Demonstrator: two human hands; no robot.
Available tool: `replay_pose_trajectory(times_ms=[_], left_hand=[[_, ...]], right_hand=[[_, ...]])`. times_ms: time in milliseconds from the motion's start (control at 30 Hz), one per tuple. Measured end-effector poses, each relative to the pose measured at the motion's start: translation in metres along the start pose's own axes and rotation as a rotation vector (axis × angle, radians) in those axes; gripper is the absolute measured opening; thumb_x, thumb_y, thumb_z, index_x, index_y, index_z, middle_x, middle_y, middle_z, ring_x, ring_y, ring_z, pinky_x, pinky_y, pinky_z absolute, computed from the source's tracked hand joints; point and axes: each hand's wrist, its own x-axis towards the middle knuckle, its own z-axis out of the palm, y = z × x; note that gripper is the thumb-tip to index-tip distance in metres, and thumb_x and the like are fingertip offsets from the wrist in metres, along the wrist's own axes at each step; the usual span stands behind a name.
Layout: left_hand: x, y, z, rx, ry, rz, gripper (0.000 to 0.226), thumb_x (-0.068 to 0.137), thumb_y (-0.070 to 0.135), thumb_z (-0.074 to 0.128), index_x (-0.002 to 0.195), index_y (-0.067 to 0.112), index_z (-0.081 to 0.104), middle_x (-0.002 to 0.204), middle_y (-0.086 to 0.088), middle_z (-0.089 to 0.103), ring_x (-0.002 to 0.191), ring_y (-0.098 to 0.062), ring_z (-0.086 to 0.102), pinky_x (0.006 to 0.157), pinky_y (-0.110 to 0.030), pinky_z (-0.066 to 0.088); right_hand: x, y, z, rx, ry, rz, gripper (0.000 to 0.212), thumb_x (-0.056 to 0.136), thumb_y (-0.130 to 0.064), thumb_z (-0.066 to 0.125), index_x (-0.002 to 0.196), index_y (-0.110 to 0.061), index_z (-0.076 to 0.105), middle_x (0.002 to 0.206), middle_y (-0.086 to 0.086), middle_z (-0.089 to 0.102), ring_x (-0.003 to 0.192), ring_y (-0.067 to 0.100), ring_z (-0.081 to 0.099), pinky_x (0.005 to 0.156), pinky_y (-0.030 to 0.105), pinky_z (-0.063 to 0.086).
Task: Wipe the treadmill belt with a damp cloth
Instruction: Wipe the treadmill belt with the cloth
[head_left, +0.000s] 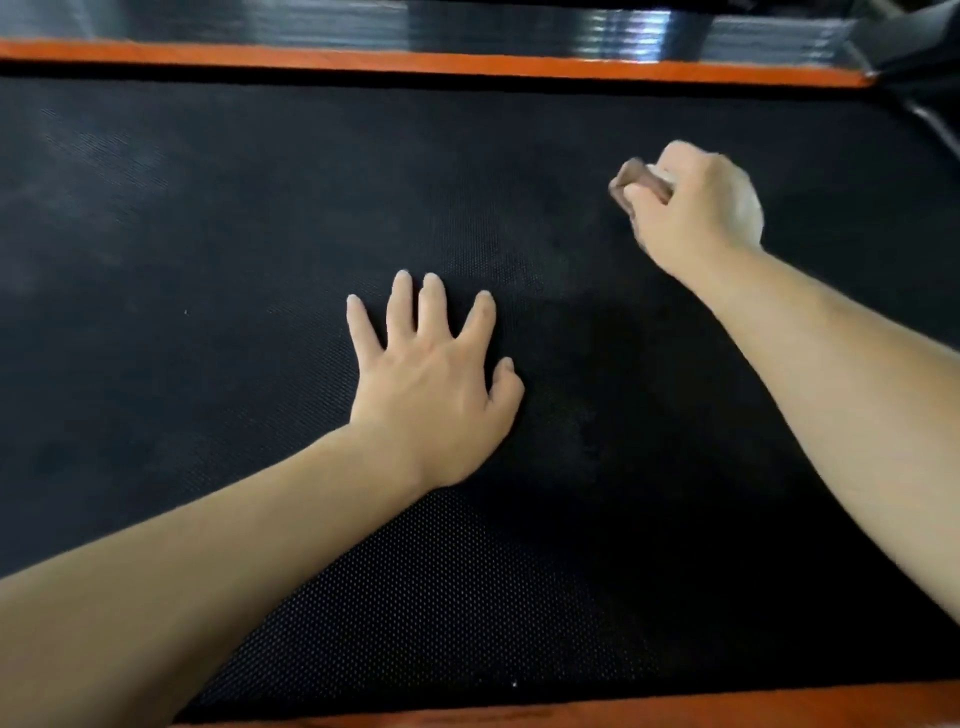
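The black textured treadmill belt (208, 260) fills most of the view. My left hand (431, 384) lies flat on the belt near the middle, fingers spread and straight. My right hand (696, 208) is further away to the right, fingers curled round a small bunched brownish cloth (636, 179) that sticks out at its left side. The cloth is down at the belt surface and blurred; most of it is hidden inside the fist.
An orange side strip (415, 60) runs along the far edge of the belt, with a dark ribbed side rail (519, 23) behind it. Another orange strip (675, 709) borders the near edge. A dark frame part (919, 62) stands at the top right corner.
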Motion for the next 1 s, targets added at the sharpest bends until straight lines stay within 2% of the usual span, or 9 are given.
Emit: replay_pose_trajectory(times_ms=[100, 233, 300, 433, 533, 600, 667, 800, 1000], left_hand=[[0.016, -0.003, -0.005, -0.021, 0.023, 0.035, 0.067, 0.092, 0.058, 0.024, 0.144, 0.02, 0.042, 0.148, -0.021, 0.033, 0.149, -0.041, 0.02, 0.118, -0.071, 0.009], [0.055, -0.004, -0.004, -0.071, -0.007, 0.002, 0.063, 0.099, 0.057, 0.029, 0.153, 0.024, 0.029, 0.168, -0.016, 0.011, 0.156, -0.034, -0.002, 0.119, -0.069, -0.004], [0.066, -0.002, 0.0, -0.061, -0.012, -0.004, 0.065, 0.1, 0.057, 0.026, 0.157, 0.026, 0.022, 0.17, -0.014, 0.003, 0.156, -0.034, -0.009, 0.118, -0.07, -0.008], [0.065, -0.003, 0.009, -0.008, 0.035, 0.002, 0.069, 0.1, 0.058, 0.018, 0.161, 0.025, 0.013, 0.171, -0.014, 0.0, 0.156, -0.035, -0.01, 0.118, -0.07, -0.006], [0.065, -0.002, 0.011, 0.001, 0.049, 0.008, 0.07, 0.099, 0.058, 0.016, 0.16, 0.024, 0.014, 0.17, -0.014, 0.002, 0.156, -0.036, -0.008, 0.118, -0.071, -0.004], [0.066, -0.002, 0.011, 0.008, 0.062, 0.018, 0.072, 0.096, 0.058, 0.015, 0.159, 0.023, 0.015, 0.17, -0.015, 0.003, 0.156, -0.036, -0.007, 0.118, -0.071, -0.003], [0.066, -0.002, 0.012, 0.005, 0.07, 0.014, 0.073, 0.096, 0.059, 0.014, 0.159, 0.023, 0.016, 0.17, -0.015, 0.004, 0.156, -0.036, -0.006, 0.118, -0.071, -0.002], [0.065, -0.002, 0.013, 0.018, 0.066, 0.017, 0.074, 0.095, 0.059, 0.012, 0.16, 0.023, 0.015, 0.17, -0.016, 0.005, 0.156, -0.037, -0.005, 0.117, -0.072, -0.001], [0.065, 0.0, 0.01, 0.027, 0.044, 0.015, 0.074, 0.095, 0.058, 0.013, 0.16, 0.022, 0.016, 0.169, -0.017, 0.006, 0.155, -0.039, -0.004, 0.117, -0.072, -0.001]], right_hand=[[-0.005, -0.018, 0.011, 0.012, -0.015, -0.043, 0.023, 0.095, -0.045, 0.058, 0.086, -0.025, 0.051, 0.093, 0.005, 0.059, 0.087, 0.03, 0.06, 0.066, 0.034, 0.038], [-0.041, -0.031, 0.015, 0.127, -0.164, -0.311, 0.03, 0.093, -0.045, 0.064, 0.082, -0.018, 0.053, 0.086, 0.002, 0.055, 0.074, 0.022, 0.054, 0.061, 0.037, 0.043], [-0.02, -0.019, 0.012, 0.043, -0.113, -0.296, 0.029, 0.093, -0.044, 0.063, 0.081, -0.021, 0.051, 0.085, 0.001, 0.054, 0.076, 0.023, 0.053, 0.061, 0.035, 0.039], [0.021, -0.009, 0.01, 0.013, 0.02, 0.0, 0.026, 0.093, -0.043, 0.058, 0.084, -0.02, 0.053, 0.088, 0.004, 0.061, 0.085, 0.03, 0.061, 0.065, 0.034, 0.04], [-0.01, -0.026, 0.017, 0.107, -0.07, -0.177, 0.034, 0.093, -0.046, 0.062, 0.073, -0.023, 0.047, 0.079, -0.001, 0.053, 0.076, 0.023, 0.056, 0.063, 0.035, 0.042], [-0.025, -0.028, 0.014, 0.152, -0.169, -0.294, 0.032, 0.093, -0.045, 0.063, 0.076, -0.021, 0.052, 0.082, 0.001, 0.054, 0.073, 0.021, 0.055, 0.062, 0.038, 0.045], [-0.003, -0.02, 0.014, 0.085, -0.131, -0.293, 0.029, 0.091, -0.044, 0.063, 0.083, -0.017, 0.054, 0.088, 0.004, 0.057, 0.078, 0.024, 0.055, 0.065, 0.038, 0.044], [0.049, -0.013, 0.02, 0.015, 0.005, -0.065, 0.023, 0.094, -0.042, 0.06, 0.091, -0.02, 0.054, 0.095, 0.008, 0.061, 0.09, 0.031, 0.06, 0.069, 0.036, 0.043], [0.008, -0.038, 0.029, 0.148, -0.12, -0.339, 0.032, 0.091, -0.046, 0.065, 0.085, -0.016, 0.058, 0.083, 0.001, 0.055, 0.072, 0.019, 0.052, 0.06, 0.034, 0.042]])
